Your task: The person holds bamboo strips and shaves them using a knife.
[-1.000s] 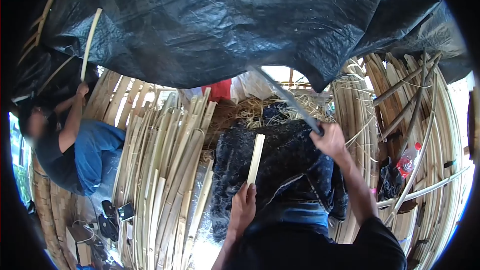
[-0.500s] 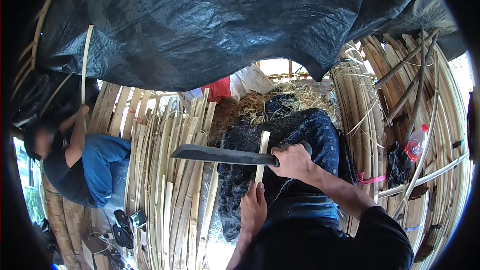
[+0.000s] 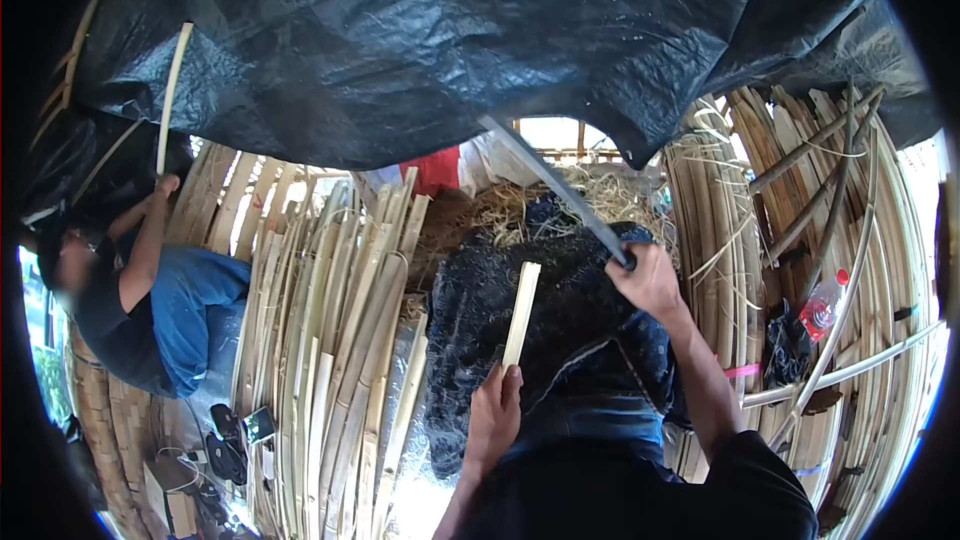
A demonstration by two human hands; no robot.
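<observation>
My left hand (image 3: 494,410) is closed around the lower end of a short pale bamboo strip (image 3: 521,312), which stands upright with a slight lean over a dark patterned cloth (image 3: 465,330) on my lap. To the right, my right hand (image 3: 648,280) grips the handle of a long machete (image 3: 560,188). Its blade points up and to the left, apart from the strip, with its tip against the view of the black tarp. The handle is mostly hidden by my fingers.
Long bamboo slats (image 3: 340,340) lie at the left; beyond them a seated person (image 3: 130,290) holds a long strip (image 3: 174,95). Black tarp (image 3: 400,50) hangs overhead. Shavings (image 3: 610,192) lie ahead. At right are more slats (image 3: 710,240), poles (image 3: 840,190) and a bottle (image 3: 822,308).
The machete was swung down across the strip half a second ago; now it is raised again, clear of the strip. My left hand still holds the strip. The view has shifted slightly.
</observation>
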